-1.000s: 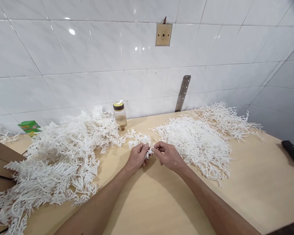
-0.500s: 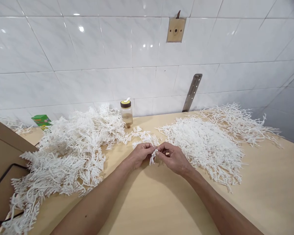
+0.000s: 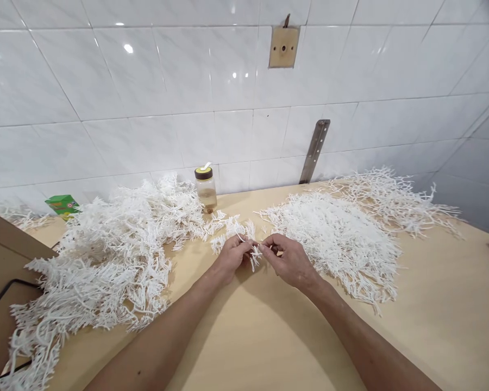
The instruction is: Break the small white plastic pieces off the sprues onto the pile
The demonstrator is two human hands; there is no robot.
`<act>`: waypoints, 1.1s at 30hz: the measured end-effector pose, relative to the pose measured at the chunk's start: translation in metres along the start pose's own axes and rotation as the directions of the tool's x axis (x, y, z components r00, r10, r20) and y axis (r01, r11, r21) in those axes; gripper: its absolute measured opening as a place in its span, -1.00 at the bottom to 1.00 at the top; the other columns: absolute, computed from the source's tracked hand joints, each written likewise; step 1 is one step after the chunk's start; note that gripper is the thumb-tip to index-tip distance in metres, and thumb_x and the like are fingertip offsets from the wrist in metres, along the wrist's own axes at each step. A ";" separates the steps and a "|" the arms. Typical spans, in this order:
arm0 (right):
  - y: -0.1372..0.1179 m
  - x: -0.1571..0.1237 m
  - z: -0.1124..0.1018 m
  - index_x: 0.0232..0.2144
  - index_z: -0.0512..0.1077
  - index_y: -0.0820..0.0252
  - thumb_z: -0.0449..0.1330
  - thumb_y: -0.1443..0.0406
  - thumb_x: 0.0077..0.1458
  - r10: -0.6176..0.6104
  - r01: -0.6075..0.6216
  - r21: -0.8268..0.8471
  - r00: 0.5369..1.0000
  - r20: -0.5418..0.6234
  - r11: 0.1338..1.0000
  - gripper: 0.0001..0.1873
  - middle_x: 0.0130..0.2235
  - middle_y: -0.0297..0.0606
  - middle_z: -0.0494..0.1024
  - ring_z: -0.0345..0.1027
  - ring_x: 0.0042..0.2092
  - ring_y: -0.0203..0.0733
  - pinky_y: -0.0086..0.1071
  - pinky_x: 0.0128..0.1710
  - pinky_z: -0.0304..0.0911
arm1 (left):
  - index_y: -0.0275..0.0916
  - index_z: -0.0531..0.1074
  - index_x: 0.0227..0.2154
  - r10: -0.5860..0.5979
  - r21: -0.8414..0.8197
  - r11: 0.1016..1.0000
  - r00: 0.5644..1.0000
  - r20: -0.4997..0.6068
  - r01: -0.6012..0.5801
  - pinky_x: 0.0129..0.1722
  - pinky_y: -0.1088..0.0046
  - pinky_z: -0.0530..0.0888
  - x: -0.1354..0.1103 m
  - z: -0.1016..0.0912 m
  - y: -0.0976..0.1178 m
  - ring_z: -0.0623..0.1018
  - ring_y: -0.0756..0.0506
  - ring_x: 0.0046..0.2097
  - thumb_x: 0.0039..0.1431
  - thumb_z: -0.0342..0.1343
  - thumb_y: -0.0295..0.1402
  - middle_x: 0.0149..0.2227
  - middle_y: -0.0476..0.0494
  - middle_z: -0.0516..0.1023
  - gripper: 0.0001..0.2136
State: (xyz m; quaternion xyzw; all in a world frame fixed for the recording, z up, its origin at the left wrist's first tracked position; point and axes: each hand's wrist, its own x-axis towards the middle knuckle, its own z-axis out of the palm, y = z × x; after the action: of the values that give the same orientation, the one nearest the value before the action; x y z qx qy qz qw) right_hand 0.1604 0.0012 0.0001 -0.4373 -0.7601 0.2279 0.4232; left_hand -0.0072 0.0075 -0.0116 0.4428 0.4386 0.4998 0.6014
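Observation:
My left hand (image 3: 231,256) and my right hand (image 3: 288,260) meet over the middle of the wooden table (image 3: 261,336). Both pinch a small white branched plastic piece (image 3: 254,257) between their fingertips. A big heap of white branched plastic strips (image 3: 106,260) lies to the left of my hands. A flatter pile of the same white pieces (image 3: 334,239) lies to the right. A few loose pieces (image 3: 228,225) sit just beyond my fingers.
A clear jar with a brown lid (image 3: 206,188) stands by the tiled wall. A green box (image 3: 62,205) lies at the far left. A brown cardboard sheet with a black cable (image 3: 0,293) covers the left edge. A metal bracket (image 3: 314,150) leans on the wall.
My hands have stayed together on the small white piece, turning it a little between the fingers. The view has shifted slightly.

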 end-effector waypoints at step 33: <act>0.006 -0.001 0.020 -0.49 0.39 0.15 0.08 0.35 0.08 0.036 -0.051 -0.218 0.997 -0.071 0.975 -0.86 -0.49 -0.30 0.49 0.31 -0.47 -0.24 -0.38 -0.41 0.16 | -0.25 0.30 -0.50 -0.097 -0.059 0.993 0.995 0.035 0.099 -0.61 0.56 0.10 -0.006 0.007 0.001 0.21 0.12 -0.61 -0.24 0.42 -0.12 -0.63 0.12 0.24 -0.57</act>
State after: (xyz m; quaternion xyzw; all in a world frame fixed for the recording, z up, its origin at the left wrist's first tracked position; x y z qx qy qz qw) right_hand 0.1468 0.0043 -0.0149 -0.5052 -0.7564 0.1368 0.3923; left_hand -0.0009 0.0013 -0.0088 0.4103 0.4348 0.4758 0.6452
